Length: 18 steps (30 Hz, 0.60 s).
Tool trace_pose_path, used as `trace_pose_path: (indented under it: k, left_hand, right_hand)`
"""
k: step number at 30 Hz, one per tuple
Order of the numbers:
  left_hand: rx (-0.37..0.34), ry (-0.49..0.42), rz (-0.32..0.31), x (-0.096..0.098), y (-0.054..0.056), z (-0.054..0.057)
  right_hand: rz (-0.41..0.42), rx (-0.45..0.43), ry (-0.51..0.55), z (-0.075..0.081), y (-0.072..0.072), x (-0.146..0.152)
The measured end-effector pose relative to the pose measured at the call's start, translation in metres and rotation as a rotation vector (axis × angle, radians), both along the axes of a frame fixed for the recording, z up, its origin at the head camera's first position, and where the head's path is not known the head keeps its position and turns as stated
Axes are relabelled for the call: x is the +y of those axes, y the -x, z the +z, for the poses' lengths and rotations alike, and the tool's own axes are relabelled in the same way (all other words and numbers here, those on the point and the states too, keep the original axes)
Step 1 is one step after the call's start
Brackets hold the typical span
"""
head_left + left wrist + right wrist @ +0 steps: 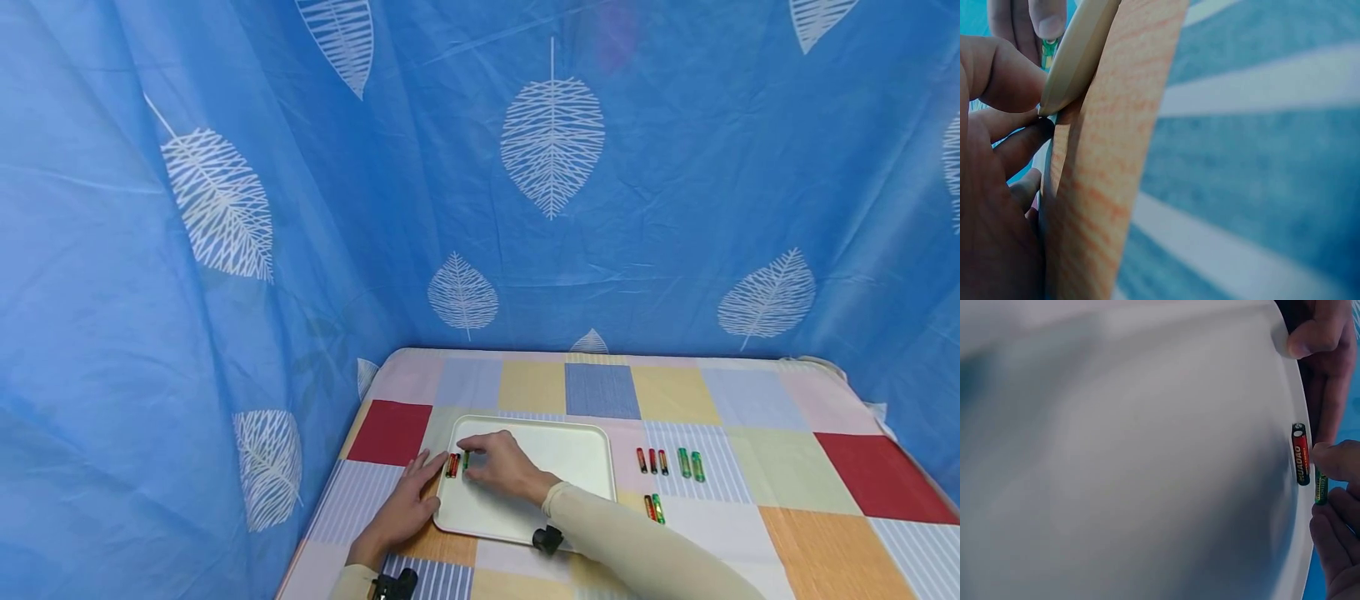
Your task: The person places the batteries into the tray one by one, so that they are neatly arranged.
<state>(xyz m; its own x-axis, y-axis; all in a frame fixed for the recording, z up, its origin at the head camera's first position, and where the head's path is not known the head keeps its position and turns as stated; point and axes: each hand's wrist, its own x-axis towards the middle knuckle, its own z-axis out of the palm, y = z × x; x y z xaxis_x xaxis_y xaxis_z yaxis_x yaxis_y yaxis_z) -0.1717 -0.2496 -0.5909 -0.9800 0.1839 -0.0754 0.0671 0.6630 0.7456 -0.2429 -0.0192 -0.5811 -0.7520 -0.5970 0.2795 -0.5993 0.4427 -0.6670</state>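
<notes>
My right hand point(508, 468) is over the left part of the white tray point(555, 450), its thumb and fingers pinching a small green battery point(1321, 487). In the head view, two red-and-black batteries point(453, 465) lie side by side just inside the tray's left rim. One such battery, a red one point(1300, 454), shows close to the green battery in the right wrist view. My left hand point(405, 504) is at the tray's left edge, its thumb touching the rim and its fingers extended along the outside. In the left wrist view part of the green battery point(1048, 53) shows beneath the right fingertips.
Right of the tray, several red batteries point(652, 461) and two larger green batteries point(692, 465) lie on the patchwork tablecloth point(798, 475). Nearer stand-alone red point(649, 507) and green point(658, 508) batteries lie together. Blue leaf-print curtains point(637, 250) hang behind and at left.
</notes>
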Motion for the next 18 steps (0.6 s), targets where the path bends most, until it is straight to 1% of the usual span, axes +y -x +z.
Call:
trace_pose_path:
  k: [4,11,18]
  left_hand:
    - [-0.003,0.004,0.006,0.001,0.0,0.001]
    - [-0.003,0.002,0.01,0.004,-0.002,0.0]
    - [-0.013,0.001,0.027,0.007,-0.003,0.001]
  right_hand:
    - [-0.006,0.018,-0.021,0.0,0.0,-0.004]
    - [-0.038,0.032,-0.094,-0.002,-0.002,-0.012]
    - [-0.056,0.036,-0.107,-0.003,-0.003,-0.015]
